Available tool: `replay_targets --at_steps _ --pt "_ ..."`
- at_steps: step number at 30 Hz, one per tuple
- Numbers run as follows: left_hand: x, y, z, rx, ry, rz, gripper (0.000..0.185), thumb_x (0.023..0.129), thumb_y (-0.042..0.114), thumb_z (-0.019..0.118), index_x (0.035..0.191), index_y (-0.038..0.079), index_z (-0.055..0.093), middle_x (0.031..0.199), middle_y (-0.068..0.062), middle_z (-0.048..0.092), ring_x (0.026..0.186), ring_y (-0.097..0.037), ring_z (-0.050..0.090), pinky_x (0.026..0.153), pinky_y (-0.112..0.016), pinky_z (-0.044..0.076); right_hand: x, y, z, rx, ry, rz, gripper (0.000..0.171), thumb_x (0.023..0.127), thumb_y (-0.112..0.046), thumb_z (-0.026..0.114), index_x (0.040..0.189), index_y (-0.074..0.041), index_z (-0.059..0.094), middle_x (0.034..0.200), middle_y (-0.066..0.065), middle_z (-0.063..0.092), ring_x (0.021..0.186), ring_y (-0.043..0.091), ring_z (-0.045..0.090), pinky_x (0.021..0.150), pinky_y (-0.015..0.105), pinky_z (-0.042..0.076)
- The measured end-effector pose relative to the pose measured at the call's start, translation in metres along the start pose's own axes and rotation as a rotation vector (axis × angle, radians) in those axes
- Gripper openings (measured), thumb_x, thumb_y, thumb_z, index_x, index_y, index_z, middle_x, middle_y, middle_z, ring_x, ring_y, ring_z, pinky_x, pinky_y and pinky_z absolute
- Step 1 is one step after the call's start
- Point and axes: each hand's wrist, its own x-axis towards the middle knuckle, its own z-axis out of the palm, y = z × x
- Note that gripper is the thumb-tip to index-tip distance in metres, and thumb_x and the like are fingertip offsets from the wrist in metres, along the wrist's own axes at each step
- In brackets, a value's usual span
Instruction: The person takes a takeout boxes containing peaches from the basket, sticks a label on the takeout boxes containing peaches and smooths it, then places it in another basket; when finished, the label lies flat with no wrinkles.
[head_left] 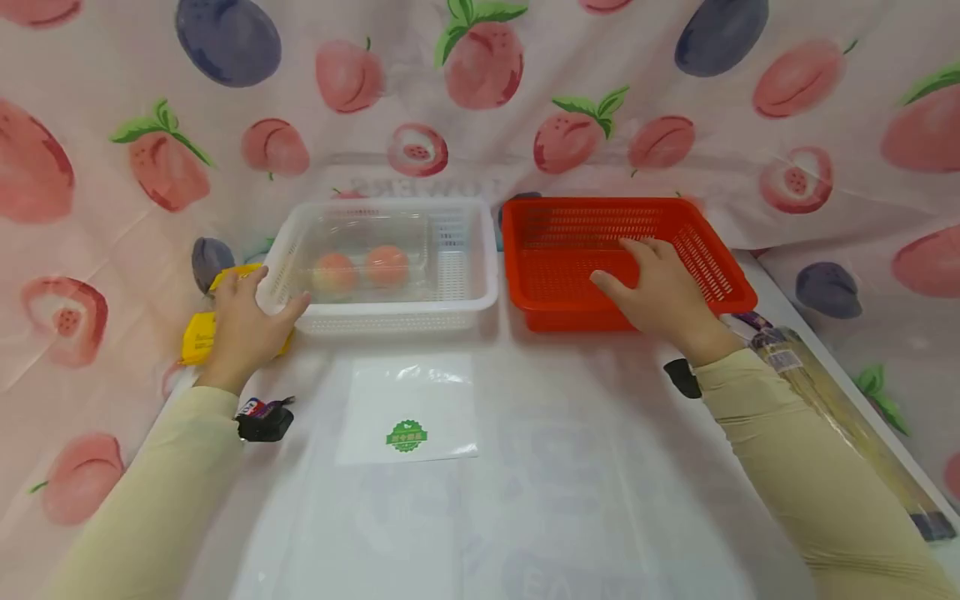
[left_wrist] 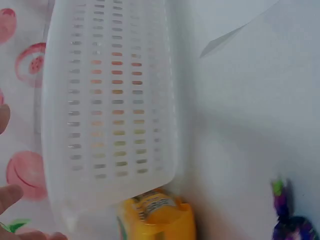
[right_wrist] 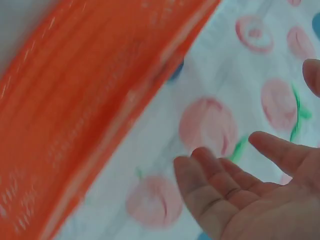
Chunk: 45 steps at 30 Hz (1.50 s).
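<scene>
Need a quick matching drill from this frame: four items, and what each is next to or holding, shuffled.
Things:
1. white basket
2. red basket
3. plastic bag
4. yellow package

Places or states:
A. flat on the table, green sticker on it
B. holds a clear box with two peach-coloured fruits
C. partly under the left hand, left of the white basket
D. right hand reaches over it; nothing seen inside

Pairs: 1-B, 2-D, 3-A, 4-C

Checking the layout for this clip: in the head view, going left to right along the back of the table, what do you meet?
Yellow package → left hand → white basket → red basket → right hand.
</scene>
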Motion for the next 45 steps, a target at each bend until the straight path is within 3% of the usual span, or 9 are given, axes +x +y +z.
replay_targets --at_steps 6,12,19,24,29,40,43,45 --pt "0.008 -0.016 0.004 -0.11 0.008 -0.102 0.092 0.095 0.06 0.054 0.16 0.007 0.016 0.163 -0.026 0.006 0.146 -0.05 0.01 0.11 -0.072 0.015 0.021 -0.035 0.038 0.17 -0.03 -0.068 0.072 0.097 -0.046 0.061 0.15 -0.002 0.04 0.147 0.02 0.041 0.13 0.038 0.04 0.107 0.057 0.038" --pt "0.012 -0.026 0.006 -0.247 -0.097 -0.179 0.095 0.094 0.063 0.054 0.162 0.015 0.008 0.166 -0.019 0.006 0.146 -0.048 0.013 0.111 -0.071 0.016 0.041 -0.078 0.069 0.289 -0.101 -0.152 0.07 0.095 -0.043 0.065 0.15 -0.007 0.043 0.148 0.012 0.045 0.12 0.031 0.055 0.098 0.047 0.049" --pt "0.015 -0.035 0.012 -0.348 -0.117 -0.217 0.098 0.091 0.067 0.057 0.163 0.021 0.008 0.167 -0.014 0.004 0.148 -0.043 0.014 0.114 -0.067 0.014 0.069 -0.115 0.098 0.432 -0.199 -0.163 0.072 0.093 -0.046 0.067 0.154 -0.018 0.04 0.15 0.003 0.045 0.124 0.024 0.055 0.09 0.042 0.055" --pt "0.017 -0.035 0.014 -0.365 -0.108 -0.199 0.1 0.089 0.068 0.059 0.163 0.022 0.01 0.167 -0.013 0.006 0.147 -0.042 0.015 0.115 -0.066 0.014 0.092 -0.131 0.114 0.394 -0.227 -0.161 0.071 0.096 -0.045 0.064 0.155 -0.016 0.037 0.155 0.004 0.04 0.128 0.028 0.052 0.099 0.042 0.05" --pt "0.017 -0.034 0.014 -0.379 -0.105 -0.209 0.096 0.09 0.065 0.06 0.163 0.025 0.01 0.167 -0.011 0.007 0.146 -0.042 0.019 0.115 -0.065 0.015 0.113 -0.143 0.125 0.326 -0.255 -0.127 0.075 0.097 -0.047 0.062 0.157 -0.013 0.032 0.158 0.007 0.035 0.138 0.029 0.041 0.113 0.044 0.035" --pt "0.018 -0.036 0.014 -0.399 -0.131 -0.247 0.098 0.087 0.066 0.063 0.162 0.03 0.011 0.167 -0.011 0.009 0.145 -0.042 0.021 0.113 -0.067 0.016 0.145 -0.152 0.156 0.457 -0.298 -0.038 0.068 0.103 -0.045 0.053 0.159 -0.017 0.028 0.163 0.006 0.027 0.148 0.028 0.024 0.119 0.044 0.023" --pt "0.018 -0.037 0.013 -0.396 -0.124 -0.247 0.1 0.086 0.067 0.063 0.162 0.029 0.012 0.167 -0.011 0.011 0.144 -0.042 0.023 0.113 -0.067 0.017 0.149 -0.154 0.162 0.438 -0.278 -0.028 0.058 0.105 -0.039 0.049 0.157 -0.017 0.034 0.159 0.005 0.035 0.144 0.023 0.032 0.116 0.04 0.028" --pt "0.019 -0.038 0.012 -0.393 -0.12 -0.244 0.099 0.087 0.066 0.063 0.162 0.028 0.012 0.166 -0.012 0.011 0.144 -0.042 0.023 0.113 -0.067 0.017 0.151 -0.156 0.164 0.446 -0.271 -0.021 0.055 0.105 -0.034 0.05 0.156 -0.017 0.038 0.146 0.01 0.05 0.121 0.022 0.054 0.103 0.035 0.043"
